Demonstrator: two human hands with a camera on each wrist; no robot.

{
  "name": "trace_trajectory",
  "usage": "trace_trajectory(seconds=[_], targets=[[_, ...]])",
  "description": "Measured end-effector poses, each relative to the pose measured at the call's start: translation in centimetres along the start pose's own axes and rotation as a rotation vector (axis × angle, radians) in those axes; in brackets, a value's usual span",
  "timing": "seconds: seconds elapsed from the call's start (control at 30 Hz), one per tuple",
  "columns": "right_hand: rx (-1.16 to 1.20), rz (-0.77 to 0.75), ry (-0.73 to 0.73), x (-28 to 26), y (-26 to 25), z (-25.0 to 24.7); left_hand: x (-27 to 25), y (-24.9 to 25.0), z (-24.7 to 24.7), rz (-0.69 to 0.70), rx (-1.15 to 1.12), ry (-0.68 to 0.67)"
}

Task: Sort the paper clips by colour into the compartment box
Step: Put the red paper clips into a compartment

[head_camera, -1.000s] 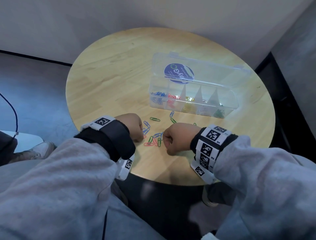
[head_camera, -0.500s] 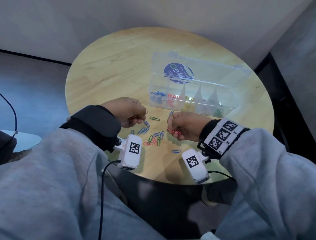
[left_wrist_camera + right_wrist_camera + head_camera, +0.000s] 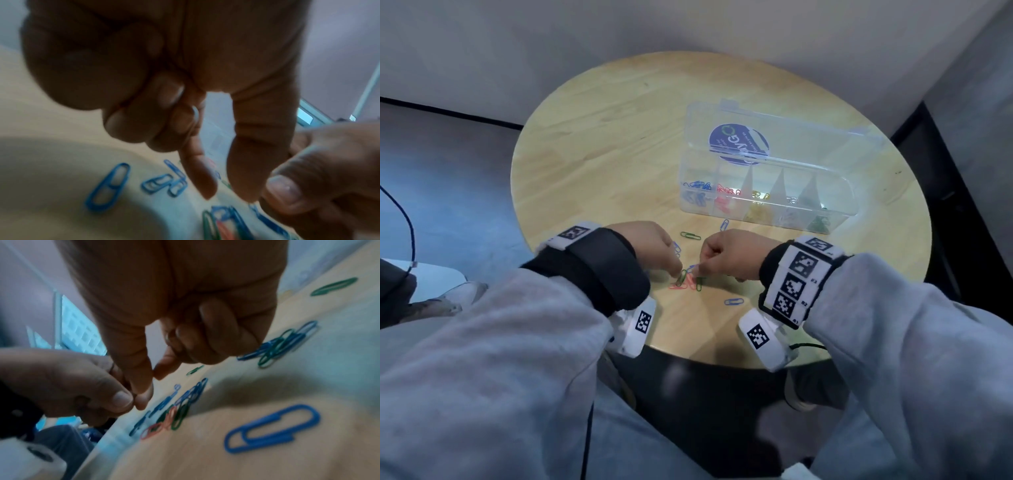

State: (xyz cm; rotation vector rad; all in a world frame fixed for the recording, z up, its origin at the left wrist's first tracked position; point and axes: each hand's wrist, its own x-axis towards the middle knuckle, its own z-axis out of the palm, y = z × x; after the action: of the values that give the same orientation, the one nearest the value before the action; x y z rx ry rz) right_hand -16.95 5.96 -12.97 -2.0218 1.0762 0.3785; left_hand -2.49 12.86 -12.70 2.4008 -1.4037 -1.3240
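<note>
Partly done, by the look of it: clear plastic compartment box (image 3: 839, 209) standing open toward the far side of the round wooden table (image 3: 599, 154), with blue, red, yellow, pale and green clips already lying in separate compartments. Still loose on the near side: small tangle of green, red and blue paper clips (image 3: 686, 281), lone blue clip (image 3: 734, 302), lone green clip (image 3: 691, 235) and a few more blue ones. Left hand (image 3: 654, 247) and right hand (image 3: 726, 254) both lowered over the tangle, fingers curled, forefinger and thumb tips close together at the clips; whether either actually pinches one, impossible to tell. Probably a dozen or so left to sort.
</note>
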Motion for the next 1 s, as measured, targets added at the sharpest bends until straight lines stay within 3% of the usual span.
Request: trace_trajectory(seconds=[0.23, 0.63, 0.83, 1.0], targets=[[-0.269, -0.030, 0.106, 0.6, -1.2, 1.4, 0.0, 0.3, 1.6, 0.027, 0.257, 0.098], [-0.285, -0.046, 0.109, 0.4, -1.1, 0.6, 0.8, 0.4, 1.7, 0.027, 0.317, 0.069], [-0.367, -0.075, 0.068, 0.4, -0.9, 0.6, 0.8, 0.2, 1.0, 0.052, 0.195, -0.013], [-0.297, -0.057, 0.012, 0.1, 0.1, 0.2, 0.3, 1.0, -0.9, 0.128, -0.211, -0.074]])
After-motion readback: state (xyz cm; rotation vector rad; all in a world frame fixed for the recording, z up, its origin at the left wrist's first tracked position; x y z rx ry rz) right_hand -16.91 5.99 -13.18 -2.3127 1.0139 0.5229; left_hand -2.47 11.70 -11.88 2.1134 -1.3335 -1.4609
